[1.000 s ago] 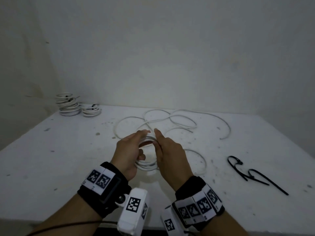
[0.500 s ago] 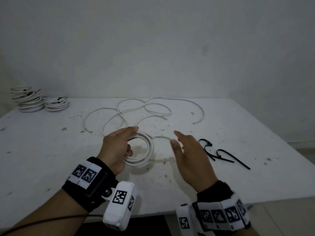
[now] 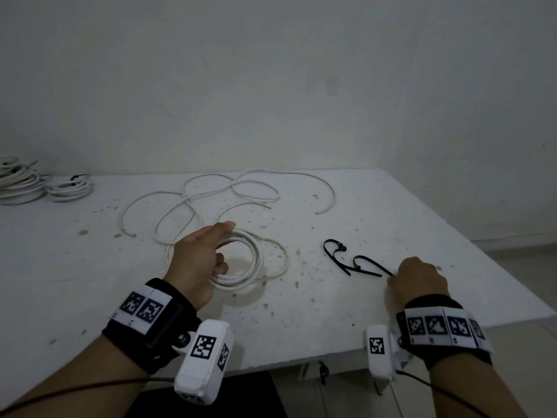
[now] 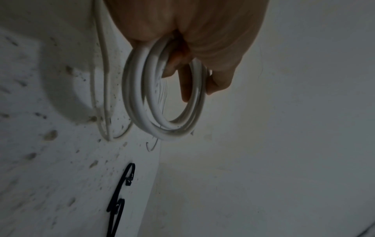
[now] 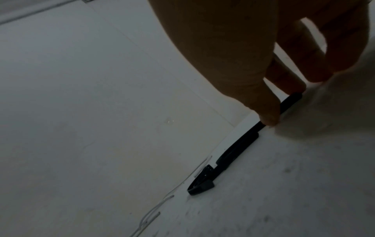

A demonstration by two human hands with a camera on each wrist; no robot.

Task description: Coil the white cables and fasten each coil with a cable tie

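Observation:
My left hand point(image 3: 222, 247) grips a white cable coil point(image 3: 251, 268) of several turns just above the table; in the left wrist view the fingers point(image 4: 183, 67) pass through the coil point(image 4: 140, 102). A tail of the same cable point(image 3: 278, 260) loops on the table beside it. On the right lie two black cable ties point(image 3: 366, 263), point(image 3: 334, 248). My right hand point(image 3: 393, 277) pinches the tail of the nearer tie point(image 5: 241, 144) between thumb point(image 5: 267, 117) and forefinger, down on the table top.
Loose white cables point(image 3: 229, 193) sprawl over the back middle of the white, speckled table point(image 3: 331, 312). Two tied coils point(image 3: 18, 184), point(image 3: 70, 188) sit at the back left by the wall. The table's right edge runs close to my right hand.
My right hand left the coil and swung right and down onto the black cable tie. The left hand stays holding the coil. My head turned right, so the table shifted left in view.

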